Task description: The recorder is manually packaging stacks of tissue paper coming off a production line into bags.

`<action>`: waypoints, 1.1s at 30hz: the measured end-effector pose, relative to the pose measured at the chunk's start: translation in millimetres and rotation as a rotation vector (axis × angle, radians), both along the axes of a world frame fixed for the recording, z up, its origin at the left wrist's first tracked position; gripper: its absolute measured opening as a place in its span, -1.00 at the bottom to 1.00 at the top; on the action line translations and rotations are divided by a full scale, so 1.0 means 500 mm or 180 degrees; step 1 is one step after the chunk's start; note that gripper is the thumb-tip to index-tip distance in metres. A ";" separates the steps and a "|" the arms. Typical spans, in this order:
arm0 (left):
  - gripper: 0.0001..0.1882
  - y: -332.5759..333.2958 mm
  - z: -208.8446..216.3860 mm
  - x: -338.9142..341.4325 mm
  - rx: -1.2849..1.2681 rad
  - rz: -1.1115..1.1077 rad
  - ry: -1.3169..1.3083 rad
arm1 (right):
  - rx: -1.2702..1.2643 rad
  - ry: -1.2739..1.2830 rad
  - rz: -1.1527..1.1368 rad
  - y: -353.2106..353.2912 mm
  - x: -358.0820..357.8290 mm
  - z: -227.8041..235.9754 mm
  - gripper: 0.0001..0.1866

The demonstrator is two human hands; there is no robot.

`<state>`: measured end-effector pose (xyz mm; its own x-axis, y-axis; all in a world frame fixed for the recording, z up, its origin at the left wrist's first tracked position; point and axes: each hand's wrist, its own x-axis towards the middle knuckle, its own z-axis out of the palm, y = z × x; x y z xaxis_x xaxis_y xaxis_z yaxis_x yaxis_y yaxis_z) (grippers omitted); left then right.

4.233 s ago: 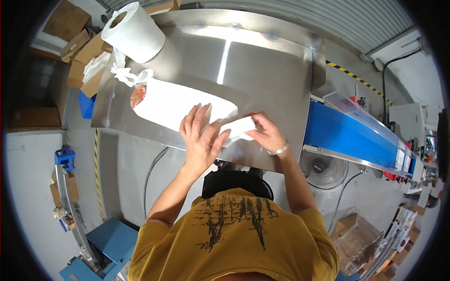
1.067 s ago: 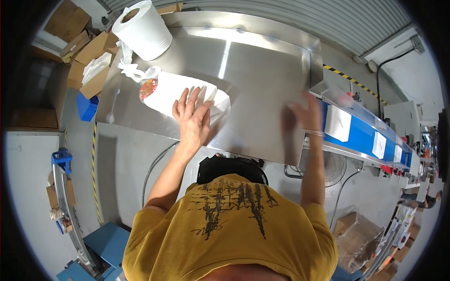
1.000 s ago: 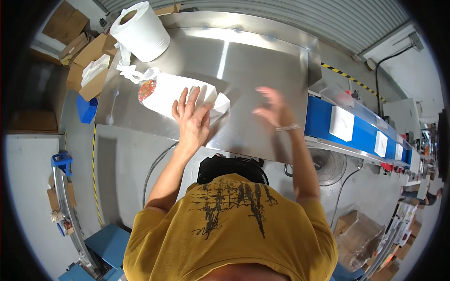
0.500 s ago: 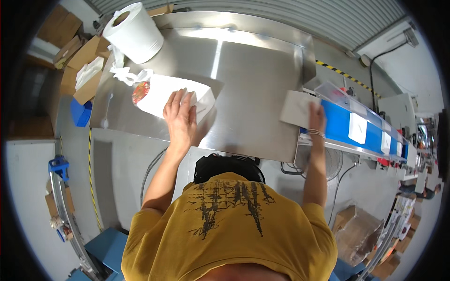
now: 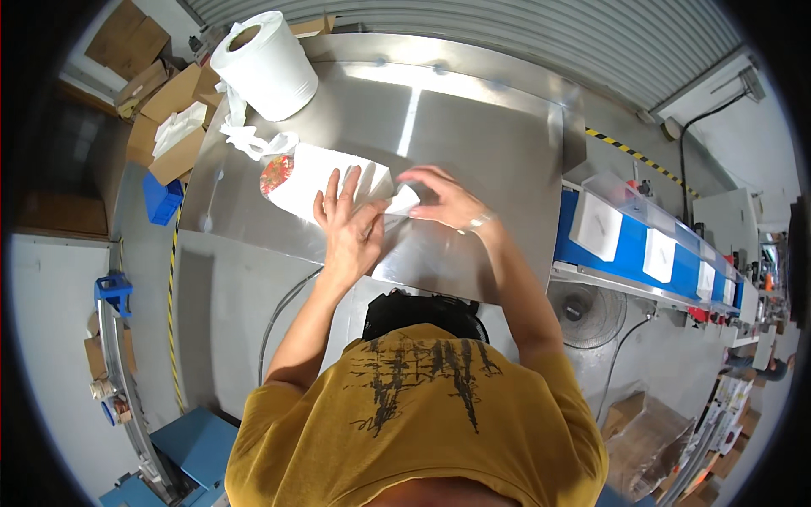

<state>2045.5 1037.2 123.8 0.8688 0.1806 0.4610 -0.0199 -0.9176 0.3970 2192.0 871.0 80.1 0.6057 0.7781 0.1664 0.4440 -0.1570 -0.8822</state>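
Note:
On the steel table lies a white paper packet [image 5: 317,169] with a red speckled patch [image 5: 276,175] at its left end. My left hand [image 5: 348,228] rests over its right part, fingers spread on the paper. At the packet's right end a white paper flap [image 5: 404,201] sticks out. My right hand [image 5: 452,204] is beside this flap, thumb and fingers apart on either side of it; I see no grip on it. What lies under the left palm is hidden.
A large white paper roll [image 5: 266,72] stands at the back left, a twisted white strip [image 5: 253,142] trailing from it. On the right, a blue conveyor belt [image 5: 629,241] carries several white packets [image 5: 596,228]. An opened cardboard box [image 5: 182,118] and blue bin [image 5: 162,200] sit left of the table.
My right hand has let go of a white packet, which now lies on the blue belt, and has moved left to the packet under my left hand. The whole view has shifted slightly.

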 end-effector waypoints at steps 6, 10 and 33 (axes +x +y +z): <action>-0.70 0.048 -0.028 0.010 0.0078 0.0532 -0.0057 | 0.0795 0.1431 -0.0353 -0.061 -0.022 -0.090 -0.69; -0.71 0.050 -0.023 0.005 0.0085 0.0460 -0.0141 | -0.0320 -0.0012 -0.2516 -0.298 0.034 -0.210 -0.78; -0.60 0.080 -0.031 0.017 0.0209 0.0490 -0.0002 | 0.0863 0.1369 -0.0829 -0.053 -0.007 -0.105 -0.69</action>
<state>2054.0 1077.3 108.1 0.8329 0.2811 0.4767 0.1228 -0.9338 0.3362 2188.6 844.4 27.8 0.8292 0.5578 0.0352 0.0128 0.0439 -0.9990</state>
